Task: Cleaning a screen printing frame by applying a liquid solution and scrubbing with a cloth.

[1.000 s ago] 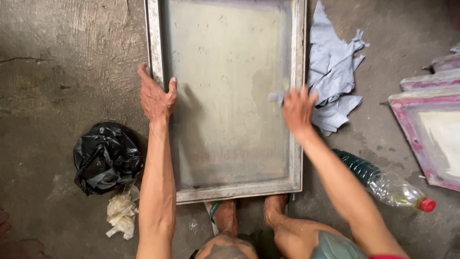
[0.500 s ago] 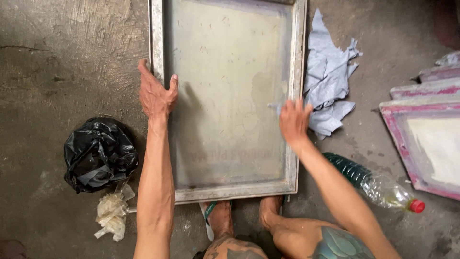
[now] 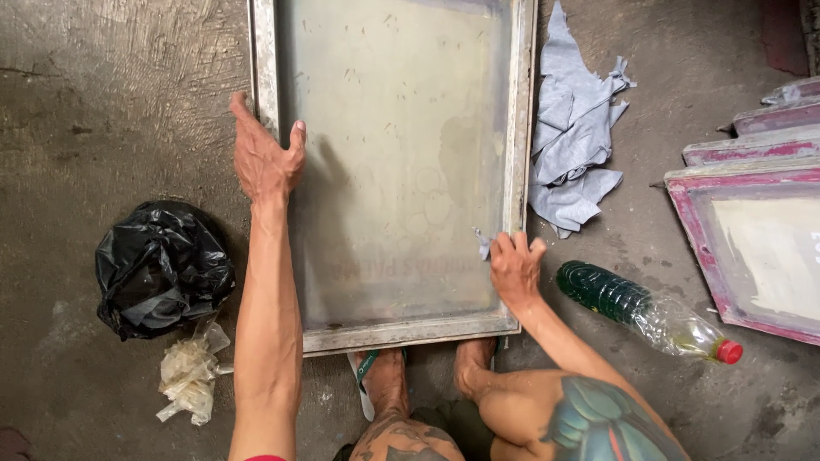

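Observation:
A large metal-framed printing screen with a pale grey mesh lies on the concrete floor in front of me. My left hand grips its left frame rail, thumb on the inner side. My right hand is pressed on the mesh at the lower right corner, fingers closed on a small grey cloth scrap. My feet show just below the frame's near edge.
A pile of grey rags lies right of the screen. A plastic bottle with dark green liquid and a red cap lies beside my right arm. Pink-framed screens are stacked at right. A black plastic bag and crumpled pale plastic sit at left.
My right hand has slid down the mesh from the middle right to the lower right corner. My left hand has stayed on the left rail.

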